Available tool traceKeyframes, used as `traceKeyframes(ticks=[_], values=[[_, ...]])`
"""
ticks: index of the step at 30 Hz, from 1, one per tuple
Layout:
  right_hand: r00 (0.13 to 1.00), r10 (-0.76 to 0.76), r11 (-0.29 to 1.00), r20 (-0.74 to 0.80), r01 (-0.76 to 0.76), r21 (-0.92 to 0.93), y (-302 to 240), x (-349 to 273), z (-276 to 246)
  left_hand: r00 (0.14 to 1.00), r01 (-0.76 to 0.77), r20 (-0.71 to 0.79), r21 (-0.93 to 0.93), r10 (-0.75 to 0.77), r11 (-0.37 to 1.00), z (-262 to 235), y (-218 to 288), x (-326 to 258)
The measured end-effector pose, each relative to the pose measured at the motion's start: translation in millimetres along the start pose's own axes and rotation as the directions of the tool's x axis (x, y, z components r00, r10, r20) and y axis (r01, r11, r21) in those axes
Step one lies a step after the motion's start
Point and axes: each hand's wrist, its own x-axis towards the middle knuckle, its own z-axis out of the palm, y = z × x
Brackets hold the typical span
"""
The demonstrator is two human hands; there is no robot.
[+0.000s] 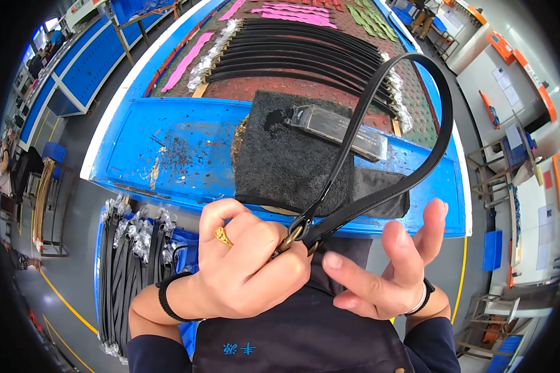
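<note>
My left hand [249, 264] is closed around the metal hardware at the end of a black leather strap [440, 118], which arches up in a loop and comes back to the same hand. A brass-coloured ring [289, 239] shows at the fingertips; the rest of the hardware is hidden in the fist. My right hand [389, 267] is just to the right, fingers spread, holding nothing. Beyond both hands a dark fuzzy cloth pad [286, 161] lies on the blue bench [168, 143]. On the pad rests a long narrow clear box [348, 133].
Several finished-looking black straps [305, 46] with plastic-wrapped ends lie in a row across the bench. Pink strips [190, 62] and green strips [370, 22] lie farther back. At lower left hangs a bundle of black straps [124, 273] in a blue bin. Shelving stands right.
</note>
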Motion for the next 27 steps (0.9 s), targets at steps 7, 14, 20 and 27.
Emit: traceKeyframes(ticks=[7, 14, 20, 27], values=[[0.999, 0.031, 0.995, 0.035, -0.035, 0.097, 1, 10, 3, 0.999, -0.045, 0.015, 0.017, 0.044, 0.999, 2, -1, 0], [0.962, 0.255, 0.952, -0.101, -0.232, 0.199, 25, -24, -5, 0.991, 0.113, 0.088, -0.155, -0.100, 0.981, -6, -13, 1], [0.805, 0.527, 0.845, 0.274, -0.462, -0.267, 52, -71, 21, 0.930, 0.350, 0.238, -0.335, -0.281, 0.875, -24, -22, 8], [0.963, 0.261, 0.956, 0.059, -0.250, -0.152, 42, -44, -25, 0.888, 0.427, 0.348, -0.382, -0.301, 0.819, -29, -15, 19]])
